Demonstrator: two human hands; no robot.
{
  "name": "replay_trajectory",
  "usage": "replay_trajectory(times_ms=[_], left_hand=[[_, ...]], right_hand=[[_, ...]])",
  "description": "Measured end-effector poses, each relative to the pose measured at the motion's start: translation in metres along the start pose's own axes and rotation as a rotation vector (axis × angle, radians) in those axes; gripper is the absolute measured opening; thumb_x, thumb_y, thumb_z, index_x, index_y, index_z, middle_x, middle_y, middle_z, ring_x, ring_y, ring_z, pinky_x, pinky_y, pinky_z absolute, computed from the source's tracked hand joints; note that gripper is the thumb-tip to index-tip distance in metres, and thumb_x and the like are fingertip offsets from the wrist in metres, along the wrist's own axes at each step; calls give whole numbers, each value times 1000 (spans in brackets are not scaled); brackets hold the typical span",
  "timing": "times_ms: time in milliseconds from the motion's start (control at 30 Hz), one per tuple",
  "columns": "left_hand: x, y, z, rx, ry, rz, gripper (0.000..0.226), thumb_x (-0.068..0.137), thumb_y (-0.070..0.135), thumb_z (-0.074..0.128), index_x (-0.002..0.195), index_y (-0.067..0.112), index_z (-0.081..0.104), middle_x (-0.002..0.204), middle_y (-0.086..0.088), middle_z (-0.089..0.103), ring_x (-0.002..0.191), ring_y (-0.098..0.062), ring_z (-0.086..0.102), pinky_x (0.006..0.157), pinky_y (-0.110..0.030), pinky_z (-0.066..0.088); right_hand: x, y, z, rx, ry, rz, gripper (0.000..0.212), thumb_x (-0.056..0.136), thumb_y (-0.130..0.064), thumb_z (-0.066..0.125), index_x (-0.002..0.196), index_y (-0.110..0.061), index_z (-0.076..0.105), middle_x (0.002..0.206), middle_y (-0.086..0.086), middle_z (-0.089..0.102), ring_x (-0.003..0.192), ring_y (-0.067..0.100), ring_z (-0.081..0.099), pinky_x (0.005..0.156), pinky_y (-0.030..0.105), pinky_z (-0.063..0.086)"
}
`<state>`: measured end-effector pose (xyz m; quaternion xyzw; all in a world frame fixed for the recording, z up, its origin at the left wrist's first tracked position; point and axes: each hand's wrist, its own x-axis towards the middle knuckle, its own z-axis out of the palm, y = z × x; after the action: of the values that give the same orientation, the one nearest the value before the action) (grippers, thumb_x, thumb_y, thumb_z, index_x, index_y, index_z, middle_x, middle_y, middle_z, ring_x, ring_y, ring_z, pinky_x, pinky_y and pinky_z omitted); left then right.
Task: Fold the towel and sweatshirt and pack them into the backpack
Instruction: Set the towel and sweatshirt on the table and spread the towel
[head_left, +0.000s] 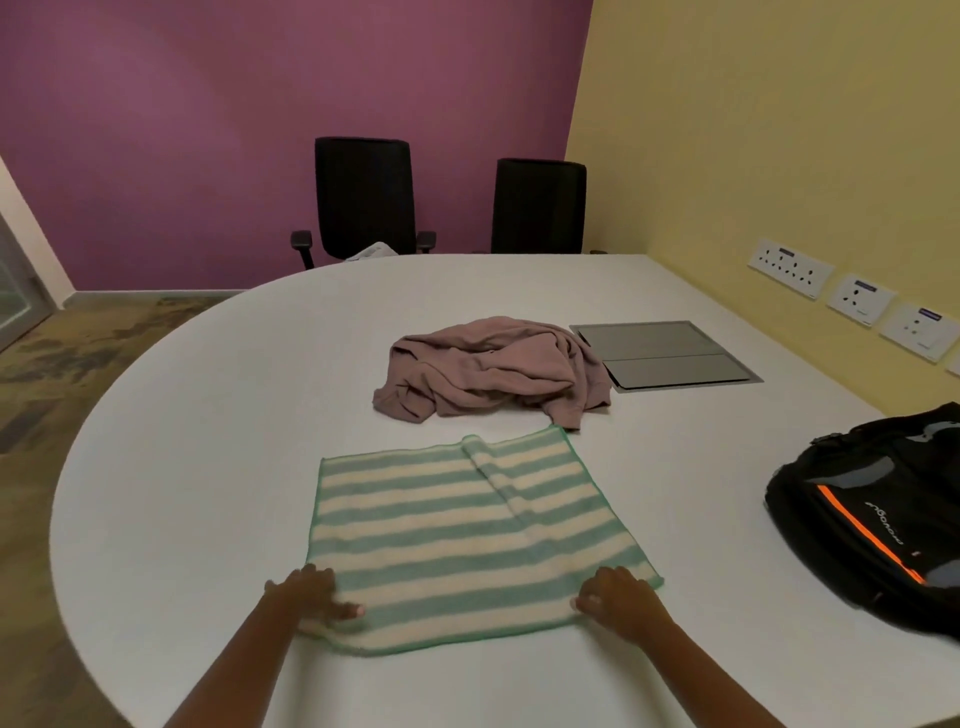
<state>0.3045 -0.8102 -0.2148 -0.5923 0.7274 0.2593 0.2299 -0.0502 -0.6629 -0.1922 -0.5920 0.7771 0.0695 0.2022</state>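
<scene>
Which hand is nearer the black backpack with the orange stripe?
Right. The right hand holds the green-striped towel corner toward the backpack; the left hand holds the farther corner.

Soft, even room light leaves only faint shadows under the left hand (306, 592) and right hand (618, 597) pinching the towel (457, 525). Detail is mildly blurred throughout; away from the grip, wide-angle distortion curves the table (197, 467) edge and walls (208, 104).

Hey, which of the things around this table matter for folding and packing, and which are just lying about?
In the job: towel, sweatshirt, backpack, left hand and right hand gripping the towel's near end.
Lying about: metal hatch, chairs, wall sockets.
</scene>
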Motion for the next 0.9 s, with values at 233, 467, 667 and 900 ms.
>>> replay_trajectory(times_ms=[233,467,667,900], left_hand=[[-27,46,3,-82,152,54,68,95,58,24,148,16,17,158,-8,9,146,-22,10,117,-45,9],[-13,58,20,-25,200,99,67,98,51,23,150,14,5,159,-10,-5,147,-24,-2,118,-44,4],[4,70,31,-27,311,124,115,66,77,-26,149,9,17,157,-17,9,145,-26,17,115,-48,18],[67,64,45,-21,493,240,66,98,50,3,121,11,50,114,-11,68,105,-26,66,107,-38,15]], right_hand=[[1,-19,3,-36,83,-83,44,95,-45,33,130,-24,50,137,0,44,127,17,39,100,27,35],[12,-47,7,-84,36,-120,63,88,-60,15,143,-33,27,154,-7,17,141,9,18,110,31,28],[40,-71,3,18,36,-106,75,81,-72,12,145,-33,22,156,-4,15,143,12,15,112,36,24],[94,-77,-3,161,180,-45,113,56,-84,-17,146,-27,23,155,1,21,143,17,20,113,40,27]])
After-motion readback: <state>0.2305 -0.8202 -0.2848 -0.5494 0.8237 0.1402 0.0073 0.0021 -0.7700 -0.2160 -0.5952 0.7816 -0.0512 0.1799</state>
